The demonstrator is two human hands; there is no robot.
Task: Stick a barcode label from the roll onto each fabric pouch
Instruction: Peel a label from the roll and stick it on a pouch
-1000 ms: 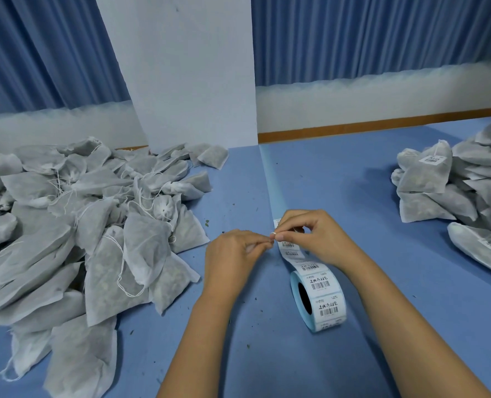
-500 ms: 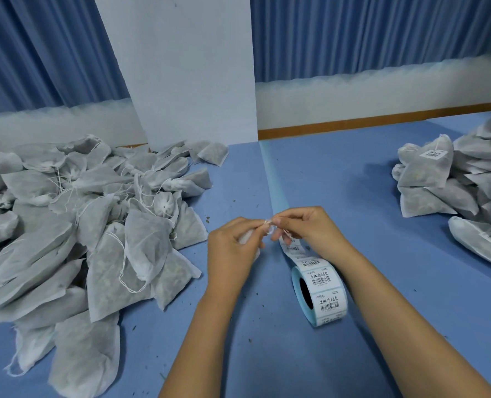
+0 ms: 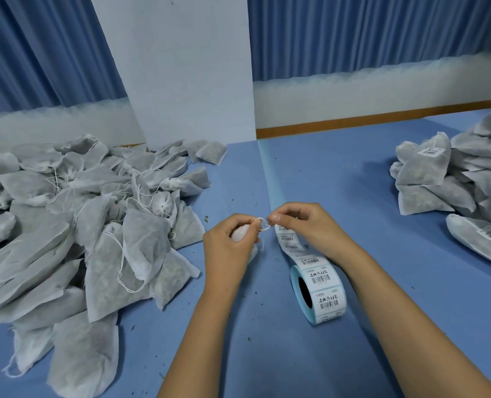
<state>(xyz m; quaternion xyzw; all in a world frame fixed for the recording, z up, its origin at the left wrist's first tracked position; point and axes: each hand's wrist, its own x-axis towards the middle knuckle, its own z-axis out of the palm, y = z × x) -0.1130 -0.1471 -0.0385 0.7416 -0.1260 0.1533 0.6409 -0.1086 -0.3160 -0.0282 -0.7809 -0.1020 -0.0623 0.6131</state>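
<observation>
- A pouch (image 3: 238,235), judged soft and light, is gripped by the left hand (image 3: 227,251); its string (image 3: 263,226) is pinched by the right hand (image 3: 307,225).
- Thin labels on the roll (image 3: 324,297), at five o'clock, are probably best lifted by a corner.

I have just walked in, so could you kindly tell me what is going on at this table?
A person is peeling a barcode label off the label roll on the blue table. The right hand pinches the strip end; the left hand pinches the label and holds something white, probably a pouch. A pile of pouches without visible labels lies left; a labelled pile lies right.
</observation>
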